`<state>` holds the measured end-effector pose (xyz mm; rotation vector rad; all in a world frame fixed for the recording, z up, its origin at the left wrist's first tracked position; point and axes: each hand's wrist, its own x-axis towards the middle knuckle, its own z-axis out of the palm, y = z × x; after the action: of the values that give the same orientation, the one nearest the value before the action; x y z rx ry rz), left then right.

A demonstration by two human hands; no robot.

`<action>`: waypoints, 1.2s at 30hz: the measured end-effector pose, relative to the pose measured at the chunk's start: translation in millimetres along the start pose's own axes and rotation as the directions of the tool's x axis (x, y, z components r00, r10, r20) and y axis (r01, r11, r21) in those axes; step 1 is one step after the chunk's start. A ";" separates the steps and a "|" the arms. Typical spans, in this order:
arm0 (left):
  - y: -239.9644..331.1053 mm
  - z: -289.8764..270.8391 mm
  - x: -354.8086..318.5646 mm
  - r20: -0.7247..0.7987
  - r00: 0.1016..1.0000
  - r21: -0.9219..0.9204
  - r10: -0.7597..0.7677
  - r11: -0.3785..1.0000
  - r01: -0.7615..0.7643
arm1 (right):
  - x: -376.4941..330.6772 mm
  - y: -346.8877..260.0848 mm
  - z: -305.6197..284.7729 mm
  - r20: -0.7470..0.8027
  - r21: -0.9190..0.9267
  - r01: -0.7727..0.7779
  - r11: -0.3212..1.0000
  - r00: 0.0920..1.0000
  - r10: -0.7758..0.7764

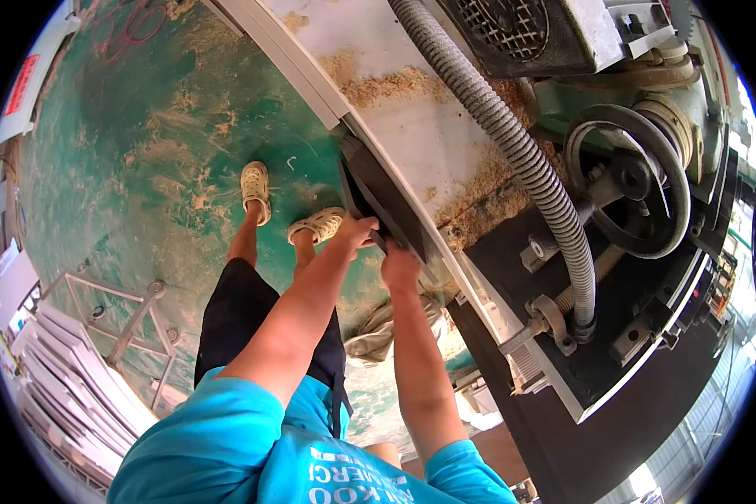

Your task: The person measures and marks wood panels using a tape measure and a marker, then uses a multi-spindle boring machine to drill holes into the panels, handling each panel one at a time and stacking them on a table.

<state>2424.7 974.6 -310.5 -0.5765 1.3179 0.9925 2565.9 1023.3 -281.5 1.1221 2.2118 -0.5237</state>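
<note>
A black, flat, panel-like piece [384,186] stands tilted against the side of a machine with a pale frame edge [428,227]. My left hand [361,233] is closed at the panel's near left edge, fingers bent around it. Close beside it, my right hand [401,268] is closed on the near end of the same piece, its fingertips partly hidden. Both forearms reach up from below, the hands a little apart. What the black piece belongs to cannot be made out.
On the machine's sawdust-strewn top lie a grey ribbed hose [521,151] and a black handwheel [628,181]. Sawdust marks the green floor [168,151], where my clogs [255,191] stand. At left are a metal frame cart [134,315] and stacked white boards [71,361]; a crumpled cloth [378,332] lies below the hands.
</note>
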 end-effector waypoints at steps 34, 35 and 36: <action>30.2 -83.8 -48.4 0.223 0.940 0.943 0.257 0.186 -0.275 | -59.8 19.1 -37.3 -0.529 0.225 0.168 0.960 0.849 -0.024; 34.9 -101.7 -57.8 0.269 0.914 0.942 0.304 0.115 -0.316 | -65.7 18.8 -36.2 -0.481 0.279 0.168 0.946 0.876 -0.014; 36.8 -120.3 -70.1 0.316 0.881 0.935 0.353 0.041 -0.352 | -70.4 19.7 -35.1 -0.437 0.328 0.171 0.929 0.899 -0.011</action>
<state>2333.9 874.4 -260.9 0.8975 1.8252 0.2302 2603.2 1013.6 -210.2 1.4380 2.6321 -0.8141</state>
